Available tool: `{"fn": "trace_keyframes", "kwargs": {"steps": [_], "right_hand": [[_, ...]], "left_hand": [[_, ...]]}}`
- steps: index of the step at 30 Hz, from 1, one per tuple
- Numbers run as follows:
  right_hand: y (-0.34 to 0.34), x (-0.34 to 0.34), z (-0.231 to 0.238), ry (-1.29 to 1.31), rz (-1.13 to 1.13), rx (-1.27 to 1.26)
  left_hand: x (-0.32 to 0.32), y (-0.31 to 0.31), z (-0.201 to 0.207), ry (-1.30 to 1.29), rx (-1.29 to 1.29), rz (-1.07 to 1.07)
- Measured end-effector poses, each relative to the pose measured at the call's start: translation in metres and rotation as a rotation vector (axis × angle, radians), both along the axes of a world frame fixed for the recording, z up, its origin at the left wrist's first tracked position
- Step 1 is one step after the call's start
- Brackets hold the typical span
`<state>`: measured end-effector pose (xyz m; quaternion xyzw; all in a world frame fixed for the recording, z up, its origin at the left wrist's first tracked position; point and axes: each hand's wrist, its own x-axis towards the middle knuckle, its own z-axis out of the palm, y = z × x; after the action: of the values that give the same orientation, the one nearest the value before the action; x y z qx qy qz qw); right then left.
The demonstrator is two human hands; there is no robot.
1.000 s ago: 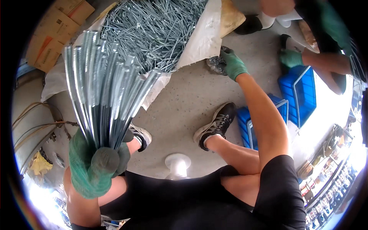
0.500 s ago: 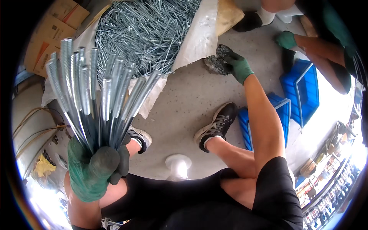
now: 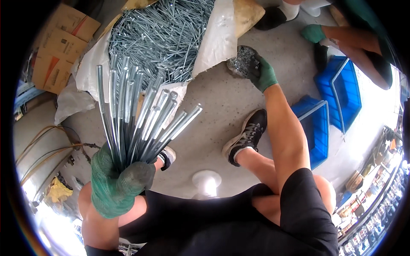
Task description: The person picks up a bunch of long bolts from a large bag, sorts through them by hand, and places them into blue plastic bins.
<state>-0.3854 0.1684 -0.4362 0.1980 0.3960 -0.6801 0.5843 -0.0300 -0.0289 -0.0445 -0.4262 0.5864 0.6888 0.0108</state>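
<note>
My left hand [image 3: 121, 183], in a green glove with dark grey finger coating, is closed round a bundle of long shiny metal rods [image 3: 128, 115]. Their thicker upper ends fan out above the fist; the lower ends are hidden. Out to the right, my gloved right hand [image 3: 265, 73] grips the right edge of a dark, round, speckled piece [image 3: 242, 62] just over the floor. Its kind is unclear. Beyond the bundle lies a big heap of loose metal rods [image 3: 166, 38] in a white-lined sack [image 3: 217, 42].
Two blue plastic bins [image 3: 341, 85] with metal handles stand on the right. Another person's gloved hand [image 3: 313, 33] is at the upper right. Cardboard boxes [image 3: 64, 47] are stacked at the far left, above cables [image 3: 40, 143]. A white round post [image 3: 206, 181] rises between my feet.
My left hand and the rod bundle have shifted right, and the rods lean further right. The round piece has turned, showing more of its speckled face. The whole view has shifted slightly.
</note>
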Motion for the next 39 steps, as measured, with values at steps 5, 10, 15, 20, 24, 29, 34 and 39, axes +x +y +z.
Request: {"fn": "trace_keyframes", "kwargs": {"steps": [5,10,15,20,24,29,34,39], "right_hand": [[-0.038,0.036,0.022,0.126,-0.193,-0.001],[0.002,0.001,-0.045,0.525,-0.041,-0.071],[-0.029,0.039,0.062,0.302,-0.030,0.059],[-0.038,0.035,0.159,0.460,0.144,-0.015],[-0.046,0.054,0.271,0.521,0.259,-0.057],[-0.048,0.126,0.412,0.529,0.237,-0.153],[-0.028,0.194,0.490,0.529,0.160,-0.262],[-0.031,0.213,0.501,0.488,0.130,-0.384]], "left_hand": [[-0.003,0.003,0.000,-0.018,-0.044,-0.018],[-0.006,0.002,0.013,0.065,0.162,0.031],[0.001,-0.004,0.011,0.042,0.103,-0.140],[0.009,0.006,0.025,0.132,0.225,-0.081],[0.008,0.011,0.040,0.198,0.207,-0.107],[0.026,0.021,0.053,0.341,-0.001,-0.026],[0.031,0.031,0.064,0.459,-0.093,-0.031],[0.037,0.030,0.062,0.478,-0.215,0.003]]}}
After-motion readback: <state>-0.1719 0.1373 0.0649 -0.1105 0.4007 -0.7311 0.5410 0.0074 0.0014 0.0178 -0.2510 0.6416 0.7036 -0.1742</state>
